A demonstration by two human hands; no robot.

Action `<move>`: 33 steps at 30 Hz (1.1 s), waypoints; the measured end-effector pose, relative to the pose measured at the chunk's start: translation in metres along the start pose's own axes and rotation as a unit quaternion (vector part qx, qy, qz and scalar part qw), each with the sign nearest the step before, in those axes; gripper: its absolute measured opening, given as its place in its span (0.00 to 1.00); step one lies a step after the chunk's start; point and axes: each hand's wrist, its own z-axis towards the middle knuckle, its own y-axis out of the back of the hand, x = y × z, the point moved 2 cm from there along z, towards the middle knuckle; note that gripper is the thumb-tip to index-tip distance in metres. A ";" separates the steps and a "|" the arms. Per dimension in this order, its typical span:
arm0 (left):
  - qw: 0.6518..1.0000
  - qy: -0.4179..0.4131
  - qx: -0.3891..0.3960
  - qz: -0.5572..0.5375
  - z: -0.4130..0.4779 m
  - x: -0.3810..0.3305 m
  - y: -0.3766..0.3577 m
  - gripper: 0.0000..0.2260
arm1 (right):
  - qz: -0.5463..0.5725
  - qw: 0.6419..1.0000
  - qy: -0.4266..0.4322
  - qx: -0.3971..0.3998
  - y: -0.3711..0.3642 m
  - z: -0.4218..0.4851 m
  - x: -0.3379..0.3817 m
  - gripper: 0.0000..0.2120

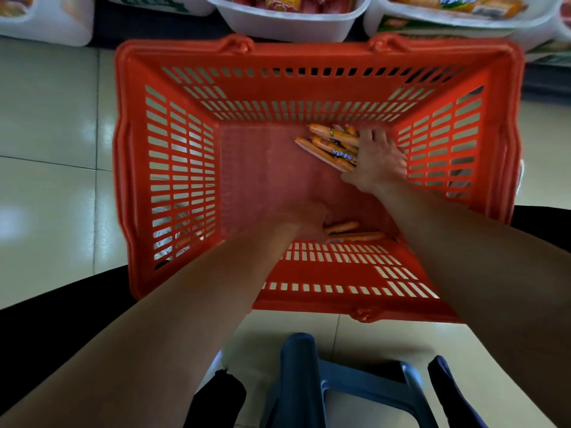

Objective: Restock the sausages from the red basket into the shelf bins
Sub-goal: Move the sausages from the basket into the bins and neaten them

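Slotted red plastic basket point(173, 168), glossy floor tiles point(46, 125), shiny-wrapped sausages point(332, 146)

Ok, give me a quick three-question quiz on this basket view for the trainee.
1. True or false: the red basket is empty.
2. Which hand grips the sausage bunch? A: the left. B: the right hand.
3. Fill in: the two loose sausages beside the left hand lie along the basket wall ____ the person.

Key: 1 false; 2 B; 3 nearest.
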 end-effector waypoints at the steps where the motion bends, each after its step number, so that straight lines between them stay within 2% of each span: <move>1: 1.000 -0.008 0.000 0.002 0.003 -0.001 -0.002 0.22 | -0.006 1.000 0.014 -0.002 0.000 0.001 0.000 0.47; 5: 1.000 -0.023 -0.015 0.005 0.008 -0.006 -0.007 0.19 | -0.037 0.997 0.057 -0.034 -0.001 0.004 0.006 0.48; 9: 0.999 -0.030 -0.044 0.001 0.007 -0.005 -0.007 0.18 | -0.030 0.998 0.058 -0.015 -0.003 0.007 0.012 0.46; 13: 0.999 -0.039 -0.024 -0.027 0.008 -0.010 -0.009 0.19 | -0.021 0.999 0.038 0.019 0.000 0.010 0.016 0.44; 18: 0.999 -0.049 -0.012 0.012 0.013 -0.014 -0.014 0.19 | -0.024 0.998 0.034 0.042 -0.001 0.010 0.020 0.45; 25: 0.998 -0.057 -0.010 0.025 0.008 -0.015 -0.013 0.16 | -0.016 0.999 0.048 0.017 -0.008 0.004 0.023 0.43; 29: 0.999 -0.038 0.002 0.027 0.004 -0.010 -0.011 0.16 | -0.018 0.998 0.058 0.020 -0.009 0.000 0.026 0.37; 33: 1.000 0.011 0.018 0.020 -0.005 0.004 -0.004 0.22 | -0.029 0.997 0.064 0.018 -0.010 -0.003 0.028 0.36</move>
